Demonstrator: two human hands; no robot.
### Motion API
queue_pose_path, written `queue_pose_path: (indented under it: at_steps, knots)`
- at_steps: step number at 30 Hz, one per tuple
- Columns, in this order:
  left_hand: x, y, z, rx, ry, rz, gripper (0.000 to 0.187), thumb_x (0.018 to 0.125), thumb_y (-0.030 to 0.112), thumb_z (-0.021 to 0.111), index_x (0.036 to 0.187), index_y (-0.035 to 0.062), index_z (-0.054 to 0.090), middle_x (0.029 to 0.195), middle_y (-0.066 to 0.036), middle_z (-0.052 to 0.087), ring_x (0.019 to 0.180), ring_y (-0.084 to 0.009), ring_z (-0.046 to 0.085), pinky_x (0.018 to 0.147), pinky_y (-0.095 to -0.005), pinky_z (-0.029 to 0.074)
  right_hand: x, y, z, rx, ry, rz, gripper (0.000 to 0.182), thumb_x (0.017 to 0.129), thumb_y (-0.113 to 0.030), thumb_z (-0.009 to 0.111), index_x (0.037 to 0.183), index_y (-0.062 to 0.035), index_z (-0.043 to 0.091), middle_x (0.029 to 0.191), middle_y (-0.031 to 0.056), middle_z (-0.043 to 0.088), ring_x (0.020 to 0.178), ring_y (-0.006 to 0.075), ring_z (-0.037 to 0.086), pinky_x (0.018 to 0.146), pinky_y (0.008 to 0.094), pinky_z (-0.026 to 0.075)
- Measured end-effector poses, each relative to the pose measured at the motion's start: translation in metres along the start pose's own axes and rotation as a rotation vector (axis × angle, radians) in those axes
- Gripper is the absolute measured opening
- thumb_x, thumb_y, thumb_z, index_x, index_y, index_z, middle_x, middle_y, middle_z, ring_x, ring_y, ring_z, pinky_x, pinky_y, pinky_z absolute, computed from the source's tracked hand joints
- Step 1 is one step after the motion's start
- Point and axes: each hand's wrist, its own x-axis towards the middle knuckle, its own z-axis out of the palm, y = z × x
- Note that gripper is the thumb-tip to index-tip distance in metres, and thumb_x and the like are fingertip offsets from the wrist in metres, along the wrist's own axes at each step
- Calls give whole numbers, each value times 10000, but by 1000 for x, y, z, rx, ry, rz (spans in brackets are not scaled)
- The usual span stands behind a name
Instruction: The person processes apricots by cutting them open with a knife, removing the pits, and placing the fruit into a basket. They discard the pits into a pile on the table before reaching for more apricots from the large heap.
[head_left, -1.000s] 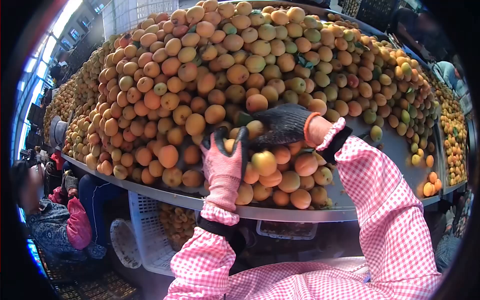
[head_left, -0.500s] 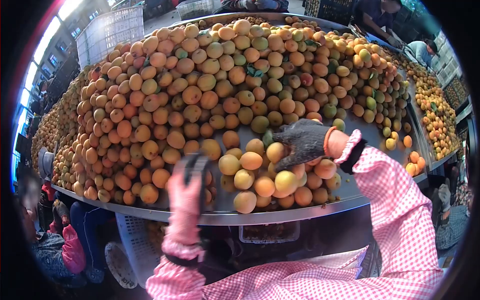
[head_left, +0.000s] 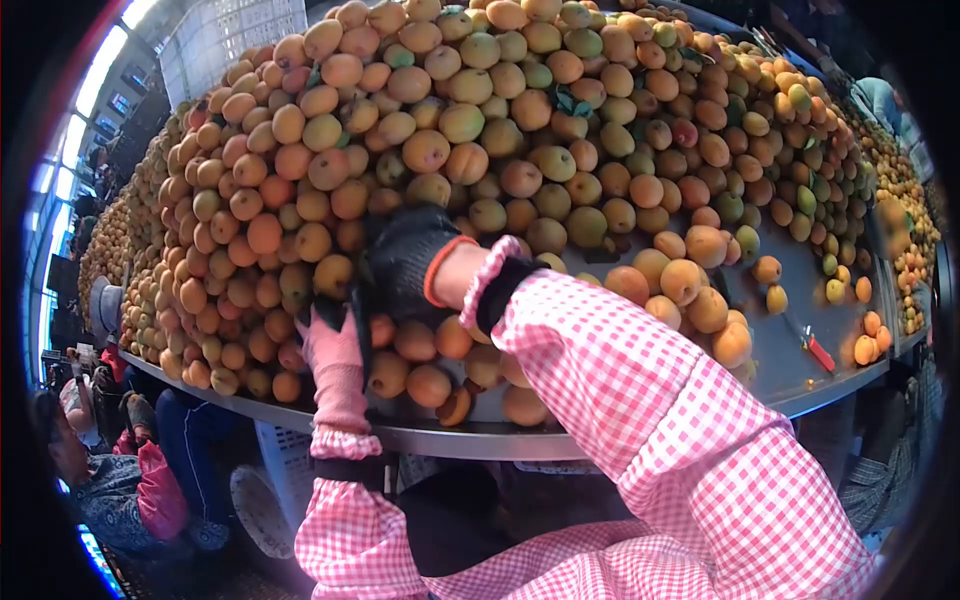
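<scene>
A large heap of orange and greenish round fruits covers the metal table. My right hand, in a dark glove with an orange cuff, reaches across to the left and presses into the heap; its fingertips are hidden among the fruits. Just below and left of it is my left hand, in a pink glove with dark fingers, its fingers apart against the fruits at the near side of the heap. Loose fruits lie below my right hand. Others lie right of my right forearm.
A red-handled tool lies on the table at the right. A white crate stands behind the heap. Another person sits at the lower left, and a sleeve shows at the upper right. The metal rim runs along the near edge.
My right hand has moved left from the loose fruits to the heap beside my left hand. My left hand has shifted slightly left. The view has turned, and the red-handled tool now shows.
</scene>
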Motion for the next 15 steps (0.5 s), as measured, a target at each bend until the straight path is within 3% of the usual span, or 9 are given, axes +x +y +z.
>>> queue_pose_path:
  at_steps: [1, 2, 3, 5, 7, 9, 13, 15]
  knots:
    - [-7, 7, 10, 99, 42, 9, 661, 824, 420, 596, 1347, 61, 410, 1377, -259, 362, 1218, -408, 422, 1026, -427, 353, -1, 0, -4, 51, -39, 4, 239, 683, -279, 657, 871, -146, 722, 940, 128, 671, 876, 330, 650, 732, 429, 530]
    - [-16, 9, 19, 129, 36, 80, 622, 839, 328, 586, 1351, 39, 385, 1396, -255, 327, 1260, -411, 366, 1059, -447, 306, -1, 1, 1, 47, -36, -8, 244, 662, -265, 665, 868, -147, 722, 923, 128, 674, 871, 331, 650, 734, 428, 529]
    - [-24, 18, 17, 124, 29, 93, 622, 839, 328, 586, 1351, 39, 385, 1396, -255, 327, 1260, -411, 366, 1059, -447, 306, -2, 3, 7, 42, -31, -17, 251, 642, -250, 673, 866, -148, 722, 905, 128, 677, 866, 332, 651, 735, 426, 529]
    - [-45, 36, 7, -167, -61, 139, 544, 858, 248, 557, 1332, 32, 401, 1383, -256, 345, 1256, -406, 371, 1059, -444, 308, -19, 7, 1, 1, -57, -40, 255, 641, -255, 674, 866, -145, 721, 889, 127, 678, 863, 326, 652, 734, 424, 528]
    - [-67, 46, 18, -218, -19, 212, 469, 862, 190, 545, 1294, 34, 448, 1321, -238, 431, 1204, -398, 427, 1013, -418, 361, -32, 9, -4, -37, -83, -67, 260, 640, -260, 674, 867, -142, 720, 874, 126, 680, 861, 321, 652, 733, 423, 526]
    - [-79, 50, 25, -360, -51, 193, 423, 870, 181, 539, 1256, 17, 489, 1277, -237, 475, 1147, -392, 481, 971, -397, 395, -47, 14, -11, 0, -153, -36, 277, 639, -264, 676, 878, -131, 719, 868, 132, 678, 859, 313, 652, 743, 421, 524]
    - [-97, 68, 38, -451, -136, 255, 426, 853, 186, 541, 1247, 32, 491, 1280, -241, 456, 1194, -399, 436, 994, -436, 372, -81, 32, -24, -153, -218, 47, 293, 650, -306, 663, 865, -116, 718, 874, 126, 679, 842, 310, 653, 750, 422, 521]
    - [-107, 70, 67, -568, -147, 237, 410, 867, 201, 528, 1239, 29, 507, 1267, -235, 477, 1178, -391, 458, 977, -420, 386, -97, 43, -18, -196, -151, 93, 301, 640, -315, 661, 857, -116, 721, 883, 138, 677, 844, 306, 657, 750, 421, 523]
